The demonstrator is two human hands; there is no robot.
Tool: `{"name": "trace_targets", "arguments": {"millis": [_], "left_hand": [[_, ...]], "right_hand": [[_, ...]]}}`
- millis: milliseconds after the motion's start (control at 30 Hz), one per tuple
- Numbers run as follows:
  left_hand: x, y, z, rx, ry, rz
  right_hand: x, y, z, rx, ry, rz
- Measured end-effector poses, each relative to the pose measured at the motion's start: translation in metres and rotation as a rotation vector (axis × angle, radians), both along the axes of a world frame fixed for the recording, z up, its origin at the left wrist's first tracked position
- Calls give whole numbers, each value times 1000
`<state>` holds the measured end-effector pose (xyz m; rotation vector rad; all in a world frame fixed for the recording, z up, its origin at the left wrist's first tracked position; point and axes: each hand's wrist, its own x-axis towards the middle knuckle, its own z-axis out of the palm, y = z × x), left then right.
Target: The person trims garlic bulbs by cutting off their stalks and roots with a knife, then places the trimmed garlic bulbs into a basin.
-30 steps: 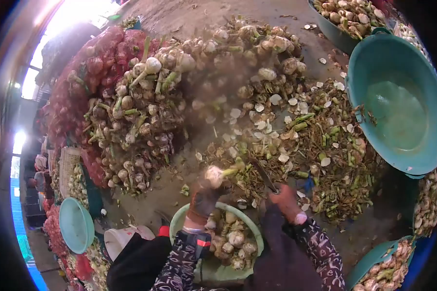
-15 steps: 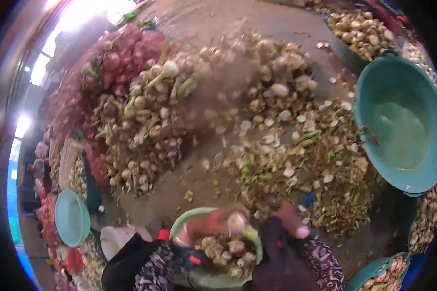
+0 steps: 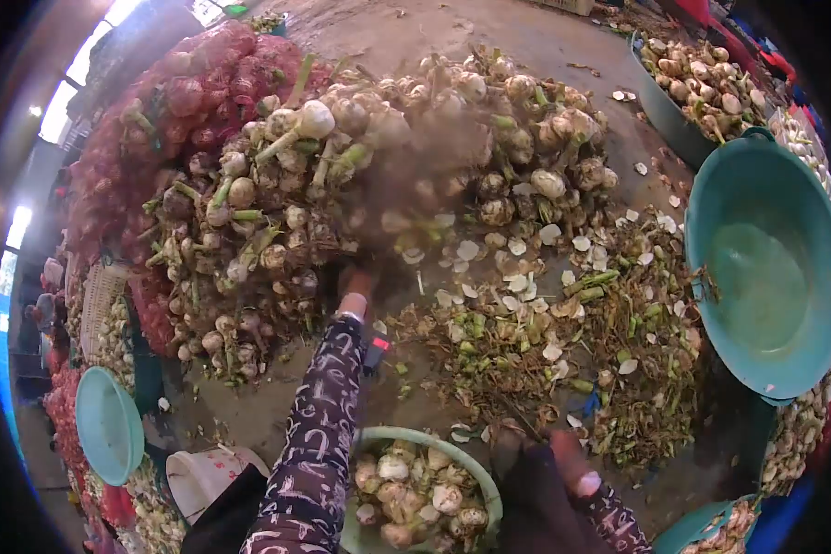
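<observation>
My left hand (image 3: 355, 283) reaches out to the near edge of a large heap of garlic bulbs (image 3: 295, 217) with stems on. Its fingers are smeared and partly hidden in the dark gap by the heap, so their grip does not show. Below that arm, a pale green basin (image 3: 495, 503) holds trimmed garlic bulbs (image 3: 420, 494). My right hand (image 3: 571, 459) is low beside my dark-clothed knee, right of the basin. It looks closed, though blur hides what is in it. Cut stems and peelings (image 3: 489, 355) litter the floor before it.
A large teal tub (image 3: 757, 286) stands at the right, near another tub of garlic (image 3: 702, 83). Red mesh sacks (image 3: 194, 102) bulge behind the heap. On the left are a small teal basin (image 3: 109, 425) and a tilted white bucket (image 3: 212, 475).
My left hand has gone from above the green basin, where it held a garlic bulb, forward to the heap. My right hand has dropped slightly lower beside the knee.
</observation>
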<state>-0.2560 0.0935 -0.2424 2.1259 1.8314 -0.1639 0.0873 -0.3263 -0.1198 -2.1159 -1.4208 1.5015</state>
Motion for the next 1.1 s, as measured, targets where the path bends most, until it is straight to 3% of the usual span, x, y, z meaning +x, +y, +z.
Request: {"name": "trace_targets", "arguments": {"millis": [33, 100, 167, 233, 300, 333, 367, 433, 533, 567, 700, 800, 867, 900, 967, 1033, 1100], "left_hand": [[14, -14, 13, -14, -87, 169], [19, -34, 21, -34, -194, 216], [15, -60, 35, -65, -310, 120], [9, -85, 58, -137, -348, -89], [20, -107, 101, 24, -369, 294], [9, -97, 84, 29, -367, 294], [-10, -76, 49, 135, -556, 390], [-17, -46, 43, 235, -757, 485], [-3, -13, 51, 207, -253, 391], [6, -7, 50, 146, -186, 387], [29, 1, 53, 3, 3, 408], [20, -14, 57, -39, -38, 416], [18, -39, 69, -165, -245, 373], [16, -62, 70, -307, -548, 347], [32, -115, 119, -347, -697, 104], [36, -163, 135, -686, -1138, 224], [63, -202, 191, -659, -1125, 119]], "right_hand": [[-2, 15, 26, -6, -11, -22], [-4, 21, 38, -17, -21, -41], [-5, 16, 18, 188, -96, -72], [-4, 27, 15, 132, -20, -87], [-12, 46, 38, 102, 24, 4], [-18, 48, 42, 107, 27, 5], [-24, 49, 46, 159, 25, -27], [-28, 46, 39, 210, 10, -62], [-29, 30, 10, 282, 41, -80], [-25, 25, 13, 165, 38, -43], [-12, 25, 27, -95, -45, 24], [-8, 37, 61, -5, -23, -92], [-8, 48, 68, 15, 46, -122], [-8, 52, 70, 27, 104, -148], [-13, 60, 67, 106, 89, -157], [-23, 77, 83, 244, 87, -143], [-35, 93, 116, 291, 113, -128]]}}
